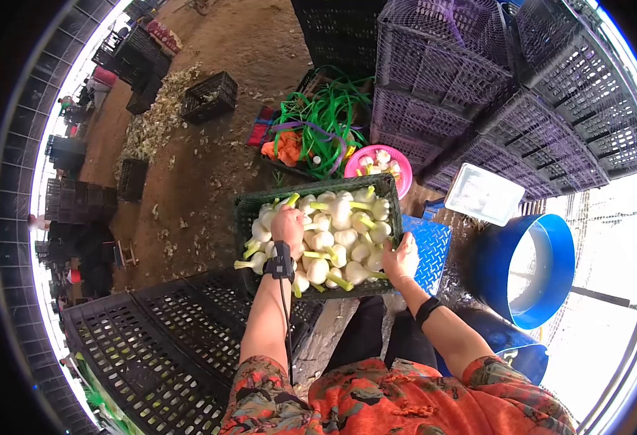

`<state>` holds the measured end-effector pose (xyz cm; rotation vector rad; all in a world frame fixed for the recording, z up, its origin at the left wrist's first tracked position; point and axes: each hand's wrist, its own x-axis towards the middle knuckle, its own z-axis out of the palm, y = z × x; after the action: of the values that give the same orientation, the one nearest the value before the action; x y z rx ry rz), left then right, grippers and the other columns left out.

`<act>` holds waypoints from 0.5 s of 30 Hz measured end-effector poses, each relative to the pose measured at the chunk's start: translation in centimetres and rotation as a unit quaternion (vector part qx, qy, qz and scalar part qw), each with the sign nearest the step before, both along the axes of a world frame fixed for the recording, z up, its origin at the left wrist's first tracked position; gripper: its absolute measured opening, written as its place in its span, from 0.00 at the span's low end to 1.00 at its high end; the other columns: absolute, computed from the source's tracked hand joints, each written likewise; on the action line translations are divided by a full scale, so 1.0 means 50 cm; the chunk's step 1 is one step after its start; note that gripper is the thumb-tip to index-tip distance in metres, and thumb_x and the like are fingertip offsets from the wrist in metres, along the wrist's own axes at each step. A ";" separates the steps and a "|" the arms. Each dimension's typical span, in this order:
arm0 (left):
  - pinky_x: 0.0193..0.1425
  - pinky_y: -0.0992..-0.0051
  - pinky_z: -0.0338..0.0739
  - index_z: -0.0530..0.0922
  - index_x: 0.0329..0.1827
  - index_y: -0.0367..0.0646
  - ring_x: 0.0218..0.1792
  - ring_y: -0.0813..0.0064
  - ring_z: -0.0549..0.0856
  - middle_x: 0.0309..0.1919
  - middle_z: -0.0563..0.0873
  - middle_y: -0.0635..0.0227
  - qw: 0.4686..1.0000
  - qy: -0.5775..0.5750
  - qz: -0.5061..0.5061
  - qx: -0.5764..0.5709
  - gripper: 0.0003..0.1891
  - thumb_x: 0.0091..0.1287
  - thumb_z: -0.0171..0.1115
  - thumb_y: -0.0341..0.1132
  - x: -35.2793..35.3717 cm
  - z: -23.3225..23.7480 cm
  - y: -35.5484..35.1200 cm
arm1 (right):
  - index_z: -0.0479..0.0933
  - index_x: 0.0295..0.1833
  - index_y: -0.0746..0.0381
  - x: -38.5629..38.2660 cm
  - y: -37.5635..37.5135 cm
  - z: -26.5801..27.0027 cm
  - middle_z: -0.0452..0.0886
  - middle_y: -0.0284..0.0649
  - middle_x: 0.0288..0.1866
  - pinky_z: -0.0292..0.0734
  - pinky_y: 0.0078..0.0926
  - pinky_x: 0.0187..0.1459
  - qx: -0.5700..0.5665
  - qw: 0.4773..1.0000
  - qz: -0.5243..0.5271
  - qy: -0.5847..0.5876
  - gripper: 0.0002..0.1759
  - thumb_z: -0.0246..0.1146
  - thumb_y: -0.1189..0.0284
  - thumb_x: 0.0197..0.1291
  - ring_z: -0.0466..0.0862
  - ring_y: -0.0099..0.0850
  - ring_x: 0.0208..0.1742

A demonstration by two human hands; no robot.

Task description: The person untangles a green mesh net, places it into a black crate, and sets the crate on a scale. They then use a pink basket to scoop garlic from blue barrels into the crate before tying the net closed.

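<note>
A dark green plastic crate [391, 194] full of white garlic bulbs [345, 238] with short green stems is in front of me. My left hand [287, 226] is over the left part of the pile, its fingers curled around a garlic bulb whose green stem shows by the fingertips; the bulb is mostly hidden. At the crate's right side, my right hand [403, 257] grips the edge, the thumb pointing up. Beneath and right of the crate shows a blue ridged metal plate [431, 250], with a white box-shaped unit [484, 193] behind it.
Stacked purple-black crates [442, 80] rise at the back right. A pink basin [404, 170] holds more garlic, beside tangled green straps [329, 109]. A blue tub [489, 268] stands right. Black crates [159, 341] are near left; garlic skins [148, 130] litter the ground.
</note>
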<state>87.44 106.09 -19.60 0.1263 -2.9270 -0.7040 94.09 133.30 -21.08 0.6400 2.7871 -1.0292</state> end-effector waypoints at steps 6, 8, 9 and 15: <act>0.37 0.64 0.76 0.82 0.35 0.39 0.30 0.61 0.82 0.28 0.82 0.59 0.989 0.063 -0.097 -0.090 0.05 0.58 0.62 0.29 -0.015 -0.022 -0.022 | 0.65 0.51 0.65 0.001 -0.001 0.005 0.74 0.51 0.48 0.71 0.45 0.52 0.005 1.000 -0.006 0.009 0.24 0.63 0.63 0.55 0.74 0.50 0.54; 0.36 0.66 0.76 0.80 0.36 0.38 0.29 0.66 0.80 0.27 0.81 0.63 0.994 0.097 0.037 0.031 0.05 0.60 0.61 0.29 0.004 -0.026 -0.023 | 0.65 0.51 0.64 -0.001 -0.001 0.006 0.74 0.50 0.48 0.72 0.44 0.52 0.004 1.000 -0.005 0.002 0.24 0.64 0.63 0.55 0.73 0.50 0.54; 0.35 0.69 0.76 0.79 0.37 0.38 0.27 0.71 0.79 0.25 0.80 0.67 0.965 0.130 0.168 0.153 0.04 0.62 0.60 0.29 0.006 -0.021 -0.017 | 0.65 0.51 0.64 -0.003 -0.003 0.004 0.74 0.50 0.48 0.72 0.44 0.52 0.001 1.000 -0.007 0.001 0.24 0.64 0.63 0.55 0.73 0.50 0.54; 0.54 0.65 0.75 0.73 0.56 0.37 0.45 0.64 0.81 0.45 0.82 0.61 0.918 -0.067 -0.290 0.260 0.22 0.55 0.56 0.23 0.107 0.107 0.408 | 0.69 0.45 0.66 0.001 -0.020 -0.010 0.76 0.49 0.42 0.73 0.44 0.50 0.049 0.998 -0.033 0.023 0.20 0.65 0.64 0.53 0.77 0.50 0.47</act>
<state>92.78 126.47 -14.24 -0.7007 -2.8109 -1.6021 94.12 132.32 -21.57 0.7346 2.8902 -0.9350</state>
